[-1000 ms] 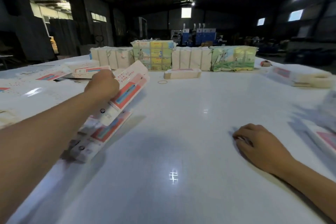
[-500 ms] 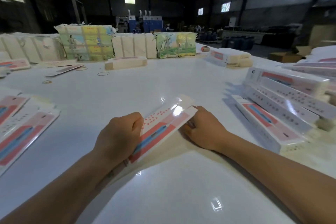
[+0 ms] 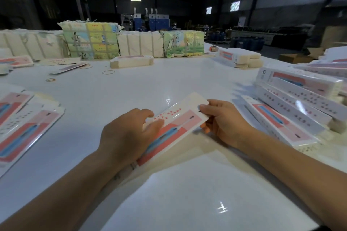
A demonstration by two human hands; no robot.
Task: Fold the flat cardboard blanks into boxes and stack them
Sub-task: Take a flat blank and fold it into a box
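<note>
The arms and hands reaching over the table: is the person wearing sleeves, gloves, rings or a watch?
No. Both forearms are bare as far as the picture shows, with no sleeves in sight. The left hand and the right hand wear no gloves, and no ring, watch or bracelet shows on the fingers or wrists.

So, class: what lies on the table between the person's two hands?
In the head view, the flat cardboard blank spans it: the left hand holds its near part, the right hand pinches its far end.
</note>
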